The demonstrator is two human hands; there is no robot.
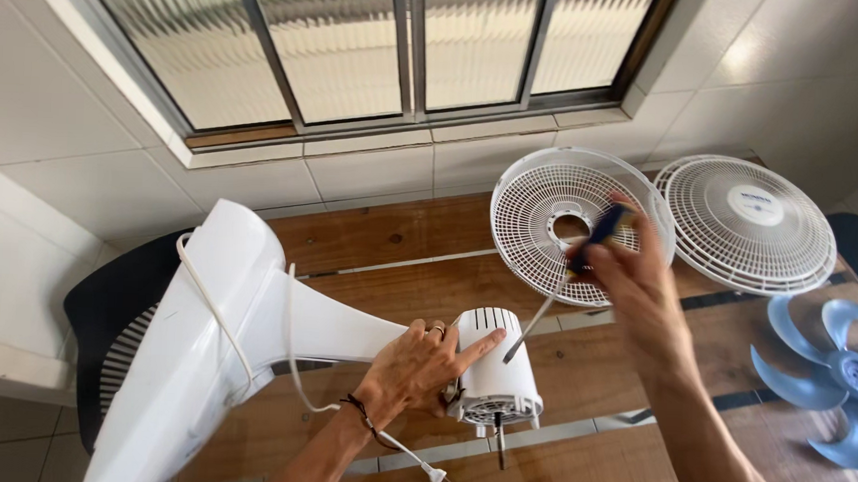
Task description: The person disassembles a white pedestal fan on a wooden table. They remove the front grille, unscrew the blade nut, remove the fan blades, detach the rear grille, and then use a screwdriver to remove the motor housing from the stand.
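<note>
Motor housing (498, 372) on table (391, 240); grilles (553, 222) behind, blade (829, 364) right.

Single view only, from a camera worn on the person's head. It looks forward and steeply down over a wooden counter (391, 240), facing a tiled wall with a ribbed-glass window (360, 49) along the top of the frame. The view is close: both forearms enter from the bottom edge, left hand (420, 364) near centre, right hand (632, 277) slightly farther out and blurred. Horizon is tilted. No second view exists, so no shared area to record.
</note>
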